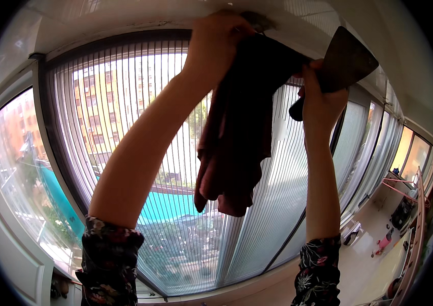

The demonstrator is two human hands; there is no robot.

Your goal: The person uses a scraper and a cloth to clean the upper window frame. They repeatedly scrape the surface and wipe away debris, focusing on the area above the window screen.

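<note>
Both arms reach up in front of a window. A dark maroon cloth (pixel 243 114) hangs in loose folds from my left hand (pixel 216 42), whose fingers grip its top edge close beneath the ceiling. Toward my right hand (pixel 321 99), one upper corner of the cloth stretches sideways and appears pinched at the fingertips. That same hand also grips a putty knife (pixel 348 61); its broad, dark blade points up and right, while the handle end shows below the fingers. Just above the cloth, a dark patch (pixel 258 21) marks the pale ceiling surface.
A pleated insect screen (pixel 124 114) covers much of the window behind my arms, beside a grey frame post (pixel 42 134). At left stands a white panelled door (pixel 9 237). Lower right, a pinkish drying rack (pixel 417 225) and scattered items, including a pink bottle (pixel 385 241), occupy the floor area.
</note>
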